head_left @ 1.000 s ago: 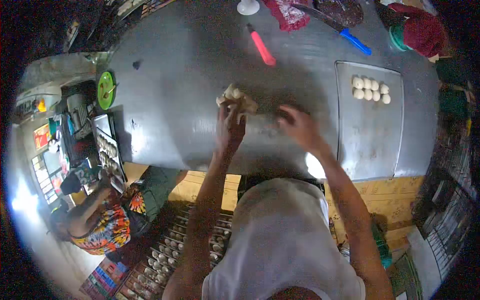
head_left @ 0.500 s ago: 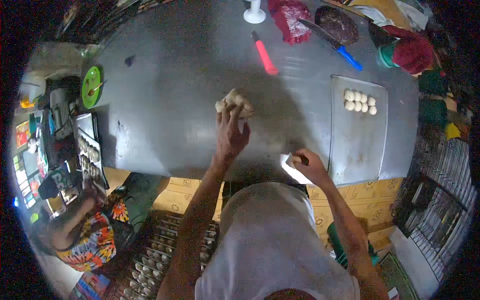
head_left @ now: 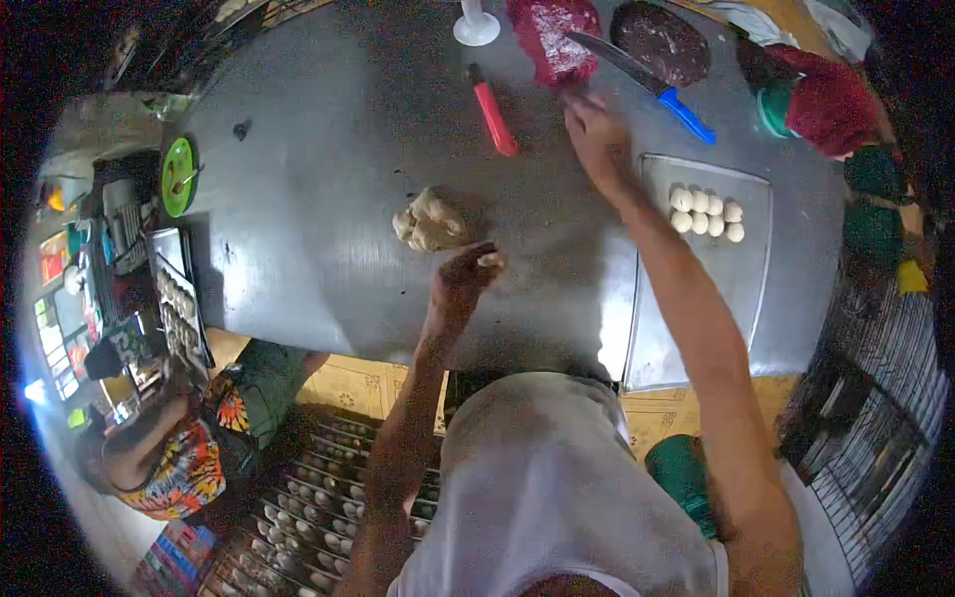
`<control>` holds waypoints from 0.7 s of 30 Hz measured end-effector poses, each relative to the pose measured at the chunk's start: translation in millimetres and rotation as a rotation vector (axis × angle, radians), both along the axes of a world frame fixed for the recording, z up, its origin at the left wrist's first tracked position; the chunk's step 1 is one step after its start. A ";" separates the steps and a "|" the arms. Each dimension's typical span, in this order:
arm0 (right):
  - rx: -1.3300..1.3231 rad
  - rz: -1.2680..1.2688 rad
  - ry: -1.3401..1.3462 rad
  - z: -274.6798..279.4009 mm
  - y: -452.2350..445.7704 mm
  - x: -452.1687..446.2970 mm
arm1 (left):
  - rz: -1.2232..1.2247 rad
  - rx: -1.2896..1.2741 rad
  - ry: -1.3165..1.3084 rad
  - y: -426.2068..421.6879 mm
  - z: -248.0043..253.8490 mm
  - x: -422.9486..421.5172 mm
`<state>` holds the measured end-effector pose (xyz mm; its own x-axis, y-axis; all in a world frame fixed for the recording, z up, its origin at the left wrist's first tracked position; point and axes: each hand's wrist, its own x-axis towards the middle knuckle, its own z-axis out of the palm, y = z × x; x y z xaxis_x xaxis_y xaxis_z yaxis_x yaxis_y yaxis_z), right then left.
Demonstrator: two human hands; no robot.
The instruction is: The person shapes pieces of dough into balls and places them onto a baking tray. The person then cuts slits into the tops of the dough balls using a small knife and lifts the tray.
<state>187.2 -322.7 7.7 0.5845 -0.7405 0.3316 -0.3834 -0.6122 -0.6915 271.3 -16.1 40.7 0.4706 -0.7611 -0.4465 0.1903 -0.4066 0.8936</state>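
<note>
My left hand (head_left: 464, 280) is closed round a small dough piece (head_left: 491, 261), just below a lumpy mound of dough (head_left: 434, 221) on the metal table (head_left: 328, 169). My right hand (head_left: 599, 134) reaches up to the lower edge of a dark red filling mass (head_left: 557, 38); its fingertips are smeared, so whether it grips any of that mass cannot be made out. Several dough balls (head_left: 707, 213) sit in two rows on the flat tray (head_left: 701, 328) at the right.
A red-handled tool (head_left: 493, 117), a blue-handled knife (head_left: 686, 115), a dark brown mass (head_left: 671, 48) and a white stand (head_left: 477, 28) lie toward the far side. At the left are a green plate (head_left: 179, 177) and another person (head_left: 179, 448) beside a tray of dough pieces.
My left hand has drawn back from the dough mound and now holds a small piece. My right hand has moved from the table's near edge up to the red mass.
</note>
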 end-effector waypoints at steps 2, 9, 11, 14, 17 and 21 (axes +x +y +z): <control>-0.264 0.035 0.123 0.6 -29.9 22.5 | 0.029 -0.006 0.241 10.7 3.5 -7.3; -0.296 0.115 0.180 -35.4 -50.1 45.8 | 0.148 0.129 0.175 39.0 18.7 -39.0; -0.426 0.121 0.076 -45.4 -55.3 53.4 | 0.191 0.080 0.276 43.0 10.1 -38.4; 0.218 0.084 0.323 -30.2 -54.1 53.1 | 0.214 -0.001 0.401 41.9 -8.2 -30.8; 0.983 0.246 0.114 23.5 -11.9 21.5 | 0.271 -0.067 0.553 29.7 -42.7 -17.1; 0.941 0.183 0.026 42.3 122.0 -38.0 | 0.224 -0.103 0.425 -0.3 -0.7 -12.6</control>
